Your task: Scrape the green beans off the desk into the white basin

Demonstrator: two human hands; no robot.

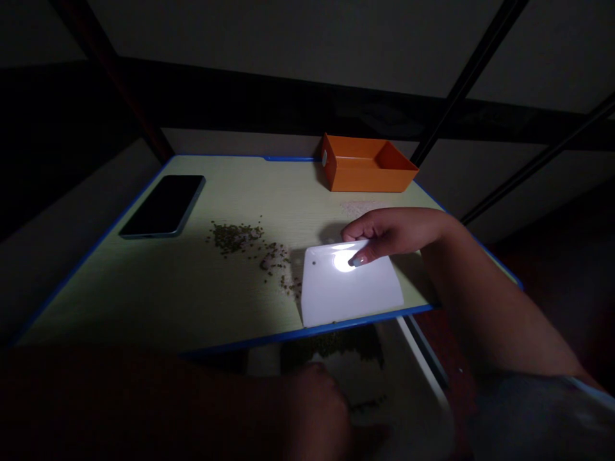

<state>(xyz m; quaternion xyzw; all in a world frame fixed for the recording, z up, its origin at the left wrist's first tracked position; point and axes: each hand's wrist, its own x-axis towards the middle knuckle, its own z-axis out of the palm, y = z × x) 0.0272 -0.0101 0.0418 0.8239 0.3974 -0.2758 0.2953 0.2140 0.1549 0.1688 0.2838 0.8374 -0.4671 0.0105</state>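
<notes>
Across the head view, a pale yellow-green surface (144,301) with a blue edge runs from the far wall to just in front of the person. The right hand (391,234) reaches in from the right side of the view, its fingers bent closed over the upper edge of a white plastic scraper (348,288), a flat rounded-corner blade with one small hole near a corner. Its broad face catches a bright glare, and its lower edge reaches the near blue rim.

Just left of the scraper lies a loose scatter of small dark green seeds (235,237), thickest in a clump further left and thinning to a few grains beside the blade. A faint patch of pale powder (362,208) sits beyond the right hand, near the far edge. At the far edge stands an open orange rectangular tray (365,179). A black smartphone (163,206) with a pale blue rim lies flat at the left.

The left hand (312,410) sits below the near rim, so dark that I cannot tell whether it is open or closed. Beyond it, a pale sheet (413,410) lies at a lower level, with a heap of similar green seeds (331,342) on it.
</notes>
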